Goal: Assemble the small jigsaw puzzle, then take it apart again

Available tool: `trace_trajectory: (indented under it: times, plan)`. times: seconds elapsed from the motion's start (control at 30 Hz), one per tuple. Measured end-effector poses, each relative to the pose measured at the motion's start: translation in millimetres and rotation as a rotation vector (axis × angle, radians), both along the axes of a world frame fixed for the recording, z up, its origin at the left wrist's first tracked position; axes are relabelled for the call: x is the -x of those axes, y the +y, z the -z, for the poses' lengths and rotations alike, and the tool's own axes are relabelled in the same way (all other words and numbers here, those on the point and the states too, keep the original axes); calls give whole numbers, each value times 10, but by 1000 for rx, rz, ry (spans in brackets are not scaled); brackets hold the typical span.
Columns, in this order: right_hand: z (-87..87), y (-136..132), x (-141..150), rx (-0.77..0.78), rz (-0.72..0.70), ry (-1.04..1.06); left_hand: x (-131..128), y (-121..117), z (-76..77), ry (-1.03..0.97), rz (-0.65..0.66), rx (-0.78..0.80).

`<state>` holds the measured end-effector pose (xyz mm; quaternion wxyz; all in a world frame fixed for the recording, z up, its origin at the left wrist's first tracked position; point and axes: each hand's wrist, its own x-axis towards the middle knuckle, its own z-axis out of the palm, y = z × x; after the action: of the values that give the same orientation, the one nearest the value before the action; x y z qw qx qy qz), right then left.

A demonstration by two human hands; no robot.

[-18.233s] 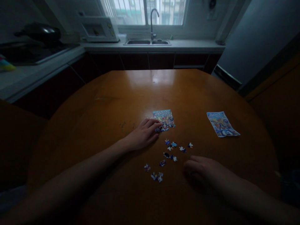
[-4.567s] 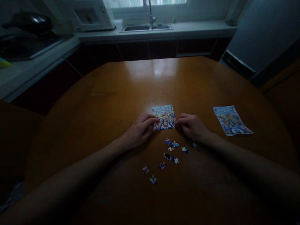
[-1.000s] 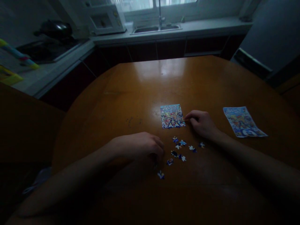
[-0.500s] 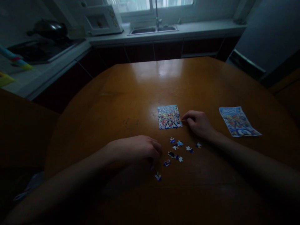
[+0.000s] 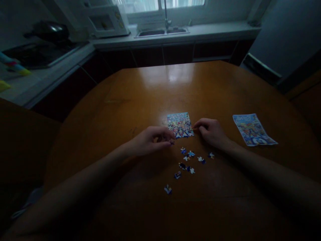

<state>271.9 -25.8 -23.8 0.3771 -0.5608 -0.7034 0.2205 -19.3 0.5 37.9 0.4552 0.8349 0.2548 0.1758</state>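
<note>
A partly assembled jigsaw puzzle [image 5: 181, 124] with a colourful crowded picture lies on the wooden table. My left hand [image 5: 156, 140] is at its lower left corner, thumb and fingers pinching a small puzzle piece [image 5: 172, 142]. At the puzzle's right edge rests my right hand [image 5: 209, 130], its fingers curled together and the fingertips by the edge; whatever they may hold is hidden. Several loose puzzle pieces [image 5: 182, 166] are scattered below the puzzle, one piece [image 5: 168, 189] lying apart nearest to me.
A creased picture sheet [image 5: 254, 130] lies to the right on the table [image 5: 140, 90]. Beyond the table, a counter carries a sink [image 5: 163, 32], a microwave [image 5: 107, 21] and, at the left, a stove with a dark pan [image 5: 48, 31].
My left hand has moved up from beside the loose pieces to the puzzle's lower left corner, a piece now showing between its fingers. My right hand has stayed at the right edge.
</note>
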Motion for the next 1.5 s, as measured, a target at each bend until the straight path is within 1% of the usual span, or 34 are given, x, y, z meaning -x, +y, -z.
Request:
trace_trajectory:
  times: [0.03,0.07,0.13,0.2,0.23,0.37,0.43,0.67,0.8,0.97,1.13,1.37,1.5]
  plan:
    - [-1,1,-1,-2,-1,-1,-20,7,58,-60,-123,-26]
    - [-1,2,-3,-3,0,-2,-42,10,116,-112,-215,-24]
    - [-2,1,-5,-2,-3,-1,-81,8,218,-199,-357,20]
    - [-3,-1,-5,-3,-5,2,-108,1,288,-230,-418,64]
    - [-4,-3,-4,-3,-5,2,-115,-4,309,-234,-427,78]
    - [-12,-9,7,4,-4,9,-121,-35,349,-204,-404,120]
    - [-15,-11,10,5,-1,10,-116,-51,369,-171,-382,113]
    - [-19,-23,14,-4,-2,0,-83,-61,442,-89,-358,-43]
    - [-24,-20,18,1,0,3,-74,-48,426,-57,-362,-115]
    - [-17,-13,8,7,-4,-7,-71,-21,374,-53,-297,-278]
    - [-16,-25,6,2,-16,1,-48,19,403,-27,-291,-375]
    - [-16,-31,11,8,-24,4,-23,59,427,41,-251,-374]
    - [-18,-31,10,4,-24,11,-25,63,428,37,-237,-388]
